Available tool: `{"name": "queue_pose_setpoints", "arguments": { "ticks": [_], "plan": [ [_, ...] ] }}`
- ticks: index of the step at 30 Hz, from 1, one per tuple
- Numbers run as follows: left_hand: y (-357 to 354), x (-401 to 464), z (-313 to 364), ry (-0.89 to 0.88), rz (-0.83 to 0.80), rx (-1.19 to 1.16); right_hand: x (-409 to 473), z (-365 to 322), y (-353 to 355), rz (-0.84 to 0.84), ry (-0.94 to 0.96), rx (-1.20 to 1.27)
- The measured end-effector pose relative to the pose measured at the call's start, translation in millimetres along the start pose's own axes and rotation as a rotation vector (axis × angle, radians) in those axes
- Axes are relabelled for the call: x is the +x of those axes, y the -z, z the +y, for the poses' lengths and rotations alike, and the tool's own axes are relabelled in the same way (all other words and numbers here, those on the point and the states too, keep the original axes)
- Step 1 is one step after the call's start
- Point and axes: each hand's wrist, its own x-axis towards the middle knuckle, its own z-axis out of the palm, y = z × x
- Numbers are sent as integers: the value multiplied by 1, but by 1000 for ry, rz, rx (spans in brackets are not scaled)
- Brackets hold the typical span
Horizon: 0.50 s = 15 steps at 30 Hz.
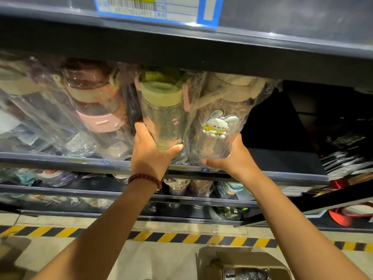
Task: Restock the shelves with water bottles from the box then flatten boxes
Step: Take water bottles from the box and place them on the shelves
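Firmly, each hand's grip wraps one bottle: left hand [150, 152] green-lidded bottle [163, 116], right hand [234, 158] rabbit bottle [218, 126].

Shelf [282, 158] open right of rabbit bottle [218, 126].

From my remote feed, a blue-and-white price tag [159, 11] clipped to the upper shelf edge [282, 40] shows a barcode with digits beneath it, too blurred for me to read with certainty. The pink measuring marks on the green-lidded bottle [164, 116] are likewise illegible. I can make out no other readable text.
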Motion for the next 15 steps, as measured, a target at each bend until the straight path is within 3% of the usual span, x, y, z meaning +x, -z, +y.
{"name": "queue_pose_setpoints", "arguments": {
  "ticks": [11,15],
  "plan": [
    [46,-32,23,65,-230,8,-46,-25,9,140,77,-104],
    [68,-75,41,1,-299,272,-95,-39,12,163,97,-319]
  ]
}}
